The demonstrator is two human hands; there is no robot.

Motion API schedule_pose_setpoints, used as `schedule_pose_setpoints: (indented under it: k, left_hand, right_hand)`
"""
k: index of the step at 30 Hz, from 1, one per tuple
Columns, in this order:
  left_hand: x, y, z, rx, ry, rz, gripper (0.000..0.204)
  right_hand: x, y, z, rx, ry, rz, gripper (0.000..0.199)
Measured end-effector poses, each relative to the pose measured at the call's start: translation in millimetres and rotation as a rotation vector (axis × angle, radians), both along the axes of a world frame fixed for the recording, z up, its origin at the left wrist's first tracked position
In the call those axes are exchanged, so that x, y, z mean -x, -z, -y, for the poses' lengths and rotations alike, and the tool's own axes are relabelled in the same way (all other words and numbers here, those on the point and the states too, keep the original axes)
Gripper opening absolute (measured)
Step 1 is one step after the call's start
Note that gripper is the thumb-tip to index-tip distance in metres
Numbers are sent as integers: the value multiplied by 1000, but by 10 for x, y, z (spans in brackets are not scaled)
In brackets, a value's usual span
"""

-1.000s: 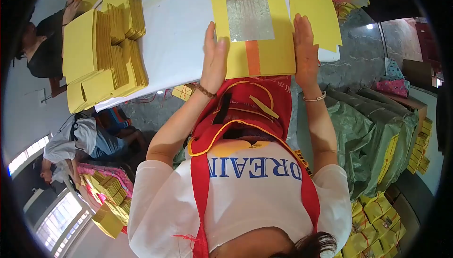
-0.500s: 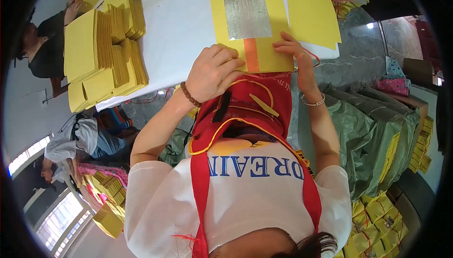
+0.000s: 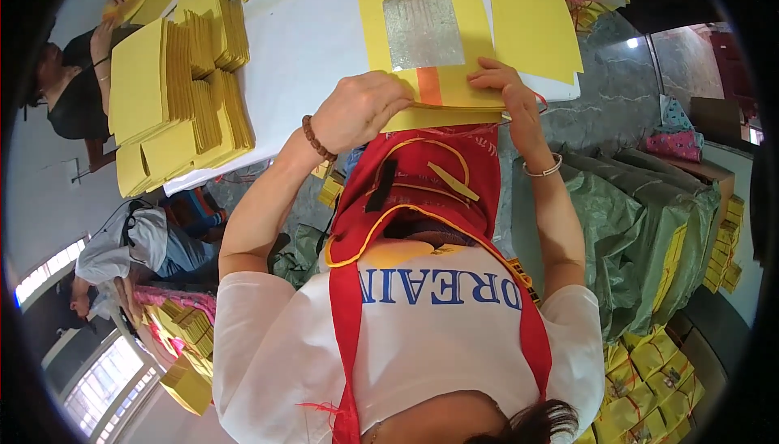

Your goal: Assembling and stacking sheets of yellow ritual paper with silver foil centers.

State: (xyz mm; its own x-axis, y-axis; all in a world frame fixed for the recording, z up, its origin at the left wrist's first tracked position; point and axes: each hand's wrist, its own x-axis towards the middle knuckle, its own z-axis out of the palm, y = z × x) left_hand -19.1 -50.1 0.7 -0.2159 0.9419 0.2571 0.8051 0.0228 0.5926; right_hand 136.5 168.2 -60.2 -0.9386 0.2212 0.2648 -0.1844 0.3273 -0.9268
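Observation:
In front of me lies a stack of yellow paper sheets [image 3: 471,34]. A silver foil square [image 3: 423,32] sits on its top sheet, with an orange stripe [image 3: 428,85] running below it. My left hand [image 3: 367,105], fingers closed in a pinch, grips the near edge of the upper sheets left of the stripe. That edge is raised, and a lower yellow layer shows beneath it. My right hand [image 3: 511,96] holds the near right corner, fingertips on top and thumb at the edge.
Bundles of folded yellow paper [image 3: 154,79] stand on the white tabletop [image 3: 296,46] at left. More yellow sheets [image 3: 535,26] lie to the right. Green plastic-covered stacks [image 3: 608,225] stand beside me. At far left a person [image 3: 77,87] handles yellow paper; another person [image 3: 142,241] bends lower down.
My left hand has turned from lying over the sheets to pinching their near edge. That edge has lifted off the layer below. My right hand stays at the corner, its thumb now nearer the edge.

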Motion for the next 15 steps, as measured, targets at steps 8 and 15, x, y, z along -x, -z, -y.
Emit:
schedule_pose_setpoints:
  k: [8,15]
  left_hand:
    - [127,-44,-44,214,-18,253,19]
    - [133,-9,-24,208,-91,350,20]
  right_hand:
    - [43,9,13,-36,29,-101,50]
    - [50,-9,76,-62,102,-42,18]
